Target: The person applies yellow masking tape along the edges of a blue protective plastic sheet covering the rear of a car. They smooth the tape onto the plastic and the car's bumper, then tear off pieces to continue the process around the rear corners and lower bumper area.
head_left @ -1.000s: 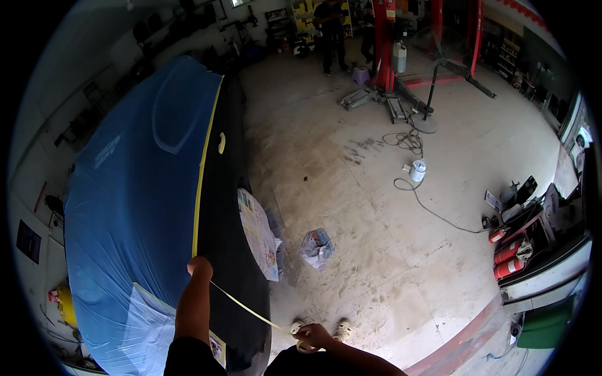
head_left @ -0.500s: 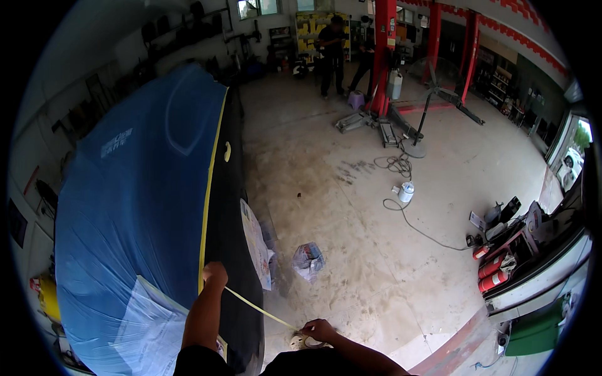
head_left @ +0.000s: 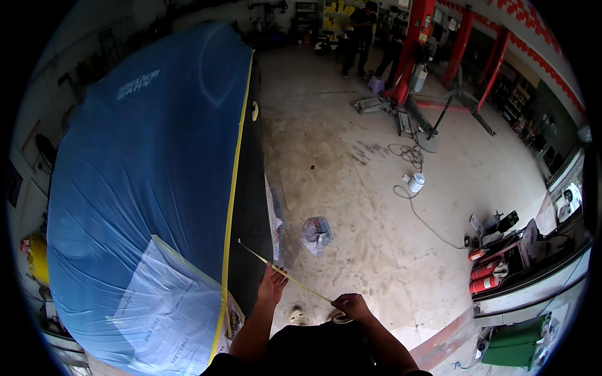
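A car stands at my left under blue plastic film (head_left: 144,175), with a yellow tape line (head_left: 233,188) running along the film's edge over the black body side (head_left: 251,207). My right hand (head_left: 352,306) grips a roll of yellow masking tape (head_left: 342,318). A thin strip of tape (head_left: 301,285) stretches from the roll up-left to an end (head_left: 239,240) in front of the black panel. My left hand (head_left: 273,285) pinches this strip partway along, close beside the car's side. Newspaper sheets (head_left: 169,313) lie taped over the film near me.
More newspaper (head_left: 273,216) hangs on the car's side. A crumpled plastic bag (head_left: 315,232) lies on the concrete floor. A white jug (head_left: 416,182) and cable lie further out. Red lift posts (head_left: 419,37) and people (head_left: 360,28) stand at the back; red cylinders (head_left: 486,279) at right.
My left hand has come off the yellow tape line at the film's edge and now holds the strip out beside the black panel. The view has tilted nearer to the car.
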{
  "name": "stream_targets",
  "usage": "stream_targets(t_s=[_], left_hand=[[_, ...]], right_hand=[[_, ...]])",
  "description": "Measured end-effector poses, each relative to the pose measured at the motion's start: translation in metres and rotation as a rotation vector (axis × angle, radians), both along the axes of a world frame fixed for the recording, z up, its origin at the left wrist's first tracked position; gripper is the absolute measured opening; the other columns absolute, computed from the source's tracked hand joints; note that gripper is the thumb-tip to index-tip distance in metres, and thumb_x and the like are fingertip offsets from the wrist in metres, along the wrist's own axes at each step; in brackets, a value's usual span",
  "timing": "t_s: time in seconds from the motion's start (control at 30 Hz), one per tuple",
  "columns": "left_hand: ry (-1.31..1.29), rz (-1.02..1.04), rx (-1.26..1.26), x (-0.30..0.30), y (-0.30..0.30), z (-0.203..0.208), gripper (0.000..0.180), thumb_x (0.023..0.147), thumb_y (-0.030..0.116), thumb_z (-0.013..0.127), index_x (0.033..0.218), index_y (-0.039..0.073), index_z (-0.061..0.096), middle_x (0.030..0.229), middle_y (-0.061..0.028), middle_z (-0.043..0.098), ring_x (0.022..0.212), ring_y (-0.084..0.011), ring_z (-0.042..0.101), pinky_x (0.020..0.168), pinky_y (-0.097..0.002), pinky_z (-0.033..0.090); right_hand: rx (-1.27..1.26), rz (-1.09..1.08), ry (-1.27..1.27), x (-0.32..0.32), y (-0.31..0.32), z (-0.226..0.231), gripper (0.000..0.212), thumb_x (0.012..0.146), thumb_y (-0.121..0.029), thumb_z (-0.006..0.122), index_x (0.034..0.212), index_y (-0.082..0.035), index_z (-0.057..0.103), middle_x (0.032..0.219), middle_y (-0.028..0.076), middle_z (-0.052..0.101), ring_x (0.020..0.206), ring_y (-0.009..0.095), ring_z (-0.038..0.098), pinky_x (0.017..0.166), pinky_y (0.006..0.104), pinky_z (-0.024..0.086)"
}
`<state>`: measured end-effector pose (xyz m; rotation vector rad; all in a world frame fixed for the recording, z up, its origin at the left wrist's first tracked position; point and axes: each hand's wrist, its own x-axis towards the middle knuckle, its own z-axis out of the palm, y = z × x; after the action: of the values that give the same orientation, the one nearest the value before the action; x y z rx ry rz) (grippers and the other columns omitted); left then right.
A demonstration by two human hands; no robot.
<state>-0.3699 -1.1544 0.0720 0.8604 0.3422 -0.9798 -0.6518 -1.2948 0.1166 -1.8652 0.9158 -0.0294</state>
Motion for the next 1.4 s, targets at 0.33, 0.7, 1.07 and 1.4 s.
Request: stream_targets(t_s=[0.33,0.7,1.07,1.4], left_hand=[[-0.030,0.008,-0.202,0.022,-0.028,0.000,0.016,0.097,0.021,0.069,0.103,0.007,0.066,0.095,-0.0064,0.068,0.089,-0.0230,0.065,0.081,-0.0367,0.055],[-0.021,0.112,-0.219,0.040,-0.011,0.011,0.023,0.098,0.031,0.069,0.096,0.009,0.066,0.089,-0.0041,0.068,0.088,-0.0205,0.067,0.084,-0.0362,0.055],[-0.115,0.133,-0.085,0.050,-0.013,0.006,0.021,0.097,0.029,0.070,0.097,0.008,0.067,0.088,-0.0041,0.069,0.083,-0.0204,0.069,0.082,-0.0353,0.057],[-0.131,0.208,0.030,0.054,-0.018,0.008,0.022,0.094,0.024,0.074,0.102,0.005,0.066,0.091,-0.0066,0.069,0.085,-0.0220,0.071,0.080,-0.0363,0.058]], right_hand=[[-0.110,0.018,-0.062,-0.007,-0.001,-0.014,0.025,0.086,-0.035,0.079,0.089,-0.011,0.079,0.071,0.011,0.072,0.064,0.021,0.070,0.063,0.0349,0.055],[0.045,-0.021,-0.091,-0.004,0.003,-0.004,0.011,0.087,-0.011,0.077,0.092,-0.001,0.077,0.087,0.009,0.076,0.078,0.015,0.071,0.070,0.0296,0.056],[0.032,-0.001,-0.076,-0.004,0.000,0.002,0.013,0.087,-0.012,0.077,0.094,-0.001,0.077,0.088,0.008,0.076,0.079,0.014,0.071,0.070,0.0294,0.057],[0.019,-0.011,-0.051,-0.003,0.000,0.002,0.013,0.087,-0.013,0.077,0.093,-0.002,0.078,0.086,0.008,0.076,0.078,0.014,0.071,0.071,0.0292,0.057]])
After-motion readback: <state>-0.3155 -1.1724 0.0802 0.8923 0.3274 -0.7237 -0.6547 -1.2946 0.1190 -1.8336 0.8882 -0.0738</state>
